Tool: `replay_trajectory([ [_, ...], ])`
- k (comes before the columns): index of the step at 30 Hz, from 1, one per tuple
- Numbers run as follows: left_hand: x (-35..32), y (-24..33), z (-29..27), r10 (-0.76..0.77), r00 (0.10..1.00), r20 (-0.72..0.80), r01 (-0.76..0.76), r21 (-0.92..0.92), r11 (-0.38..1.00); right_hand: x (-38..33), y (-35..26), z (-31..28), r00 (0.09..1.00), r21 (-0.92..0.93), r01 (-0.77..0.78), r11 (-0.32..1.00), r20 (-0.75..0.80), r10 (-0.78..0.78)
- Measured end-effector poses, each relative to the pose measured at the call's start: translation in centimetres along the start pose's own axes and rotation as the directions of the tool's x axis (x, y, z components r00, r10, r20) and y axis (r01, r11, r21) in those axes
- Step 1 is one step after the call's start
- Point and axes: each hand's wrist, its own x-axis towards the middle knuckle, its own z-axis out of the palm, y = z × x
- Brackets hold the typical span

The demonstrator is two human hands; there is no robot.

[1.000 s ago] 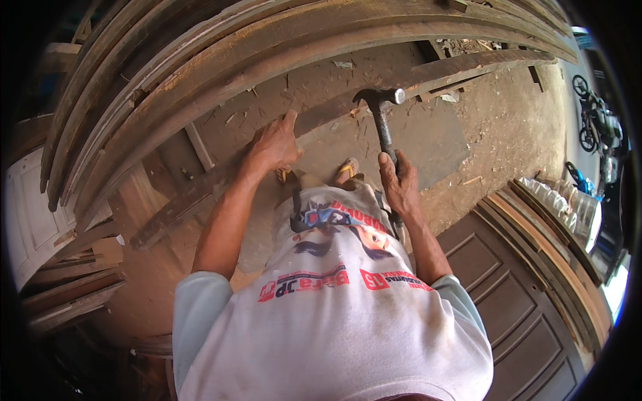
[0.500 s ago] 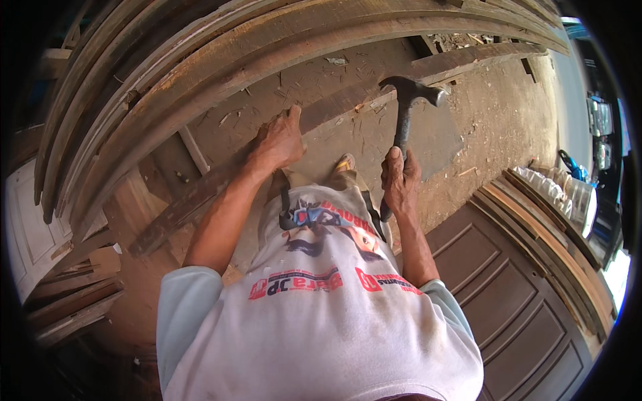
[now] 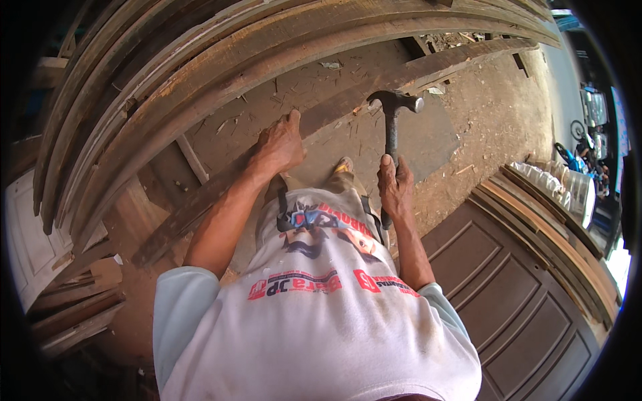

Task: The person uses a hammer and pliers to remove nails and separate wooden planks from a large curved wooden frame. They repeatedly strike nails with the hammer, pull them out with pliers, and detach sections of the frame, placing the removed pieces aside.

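My right hand [image 3: 396, 190] is closed round the dark handle of a claw hammer [image 3: 392, 134]. The hammer stands with its head up, claw to the left and striking face to the right, in front of a long wooden plank [image 3: 351, 100]. That plank slants from the lower left to the upper right. My left hand [image 3: 281, 144] grips the plank near its middle, fingers folded over it; the fingertips are partly hidden. In this view the hammer head overlaps the plank's near edge; whether they touch I cannot tell.
Long boards [image 3: 234, 63] are stacked along the far side. A brown panelled door [image 3: 495, 267] leans at the right beside stacked planks [image 3: 548, 234]. Short wood offcuts [image 3: 80, 294] and a white panel [image 3: 33, 234] are at the left. Nails and chips litter the ground.
My right hand has brought the hammer slightly left and down. The left hand keeps its hold on the plank, and the view has shifted a little.
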Motion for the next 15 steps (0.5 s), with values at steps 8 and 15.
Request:
replay_trajectory([
  [8,0.6,-0.2,-2.5,-0.054,0.968,0.246,0.063,-0.028,0.998,-0.4,-3.7,-1.8,0.952,-0.341,0.305,0.889,0.091,-0.292],
  [15,1.7,-3.0,-2.8,0.024,0.939,0.342,0.022,-0.129,0.991,-0.4,-1.9,-1.3,0.86,-0.464,0.51,0.725,0.277,-0.428],
])
